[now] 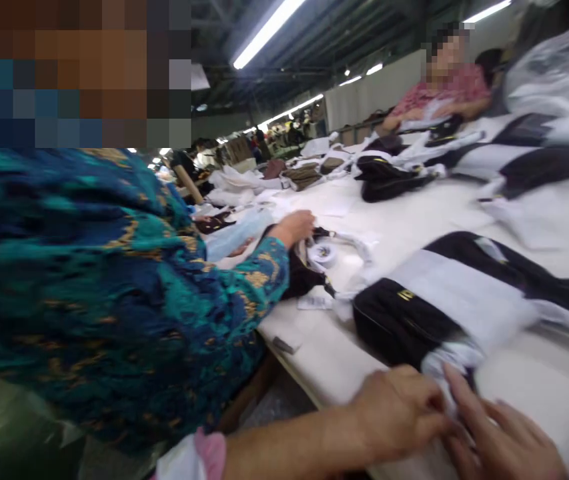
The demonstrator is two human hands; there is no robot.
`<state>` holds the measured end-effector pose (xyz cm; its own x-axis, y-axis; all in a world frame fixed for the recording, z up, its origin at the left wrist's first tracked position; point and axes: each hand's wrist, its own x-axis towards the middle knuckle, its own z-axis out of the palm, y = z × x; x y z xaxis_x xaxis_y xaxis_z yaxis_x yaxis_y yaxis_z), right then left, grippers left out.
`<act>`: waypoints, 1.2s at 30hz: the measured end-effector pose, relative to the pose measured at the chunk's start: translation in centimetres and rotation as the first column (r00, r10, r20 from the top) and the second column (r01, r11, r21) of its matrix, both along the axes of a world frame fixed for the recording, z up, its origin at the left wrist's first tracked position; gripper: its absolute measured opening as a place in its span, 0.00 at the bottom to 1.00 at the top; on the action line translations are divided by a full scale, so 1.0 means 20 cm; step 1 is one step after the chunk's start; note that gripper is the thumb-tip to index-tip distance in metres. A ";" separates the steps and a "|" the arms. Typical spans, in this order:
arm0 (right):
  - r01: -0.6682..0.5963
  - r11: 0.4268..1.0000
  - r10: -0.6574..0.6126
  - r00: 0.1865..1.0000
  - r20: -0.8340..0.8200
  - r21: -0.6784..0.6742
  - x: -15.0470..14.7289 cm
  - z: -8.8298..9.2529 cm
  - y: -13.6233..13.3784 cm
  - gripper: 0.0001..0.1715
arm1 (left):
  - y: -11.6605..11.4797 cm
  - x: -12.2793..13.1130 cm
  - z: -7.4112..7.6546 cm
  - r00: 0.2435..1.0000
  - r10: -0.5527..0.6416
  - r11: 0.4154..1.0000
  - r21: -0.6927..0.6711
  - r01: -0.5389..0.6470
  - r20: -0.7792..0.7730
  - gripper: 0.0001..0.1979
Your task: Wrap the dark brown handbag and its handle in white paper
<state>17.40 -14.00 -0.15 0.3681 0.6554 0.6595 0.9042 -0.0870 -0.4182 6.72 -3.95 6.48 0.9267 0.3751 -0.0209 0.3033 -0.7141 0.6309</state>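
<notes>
My left hand [399, 410] lies at the near edge of the white table [429, 220], its fingers curled and pinched on the white wrapping paper [451, 360] at the near end of a black bag [394, 320]. Beside it, my right hand [501, 430] has its fingers stretched out flat, touching the same white paper. The black bag carries a small gold tag and is partly wrapped in a white paper band [459, 297].
A co-worker in a blue-green patterned sleeve [244, 280] sits close on my left, one hand [294, 227] on a dark bag with white strapping. More black-and-white bags [394, 177] lie farther along the table. Another person in red [444, 90] sits at the far side.
</notes>
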 end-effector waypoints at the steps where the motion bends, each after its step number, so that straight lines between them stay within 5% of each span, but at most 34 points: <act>1: -0.020 0.998 0.023 0.999 0.039 -0.064 0.02 0.05 -0.03 0.30 | 0.01 0.00 0.05 1.000 -0.016 0.999 -0.038 0.017 0.025 0.07; 5: -0.005 0.982 -0.006 0.998 -0.063 -0.187 0.03 0.15 -0.06 0.34 | 0.06 0.04 0.12 0.998 -0.055 0.993 -0.102 0.059 0.038 0.04; 9: 0.029 0.975 -0.094 0.952 -0.293 -0.219 -0.01 0.11 -0.05 0.32 | 0.05 0.07 0.08 0.997 -0.072 0.989 -0.127 0.071 -0.006 0.06; 17: 0.127 0.967 -0.181 0.954 -0.239 -0.222 -0.06 0.11 -0.03 0.28 | 0.04 0.05 0.04 0.999 0.005 0.978 -0.210 0.004 0.041 0.08; 23: 0.114 0.980 -0.175 0.888 -0.426 -0.166 -0.08 0.11 -0.05 0.33 | 0.04 0.04 0.06 1.000 0.007 0.981 -0.193 -0.004 0.017 0.12; 31: 0.202 0.950 -0.277 0.896 -0.348 -0.237 -0.10 0.10 0.02 0.34 | 0.04 0.05 0.04 0.990 -0.082 0.989 0.114 0.095 -0.115 0.09; 36: 0.217 0.964 -0.261 0.883 -0.391 -0.153 -0.10 0.13 0.02 0.17 | 0.10 0.08 0.12 0.965 -0.143 0.990 -0.040 0.138 -0.222 0.02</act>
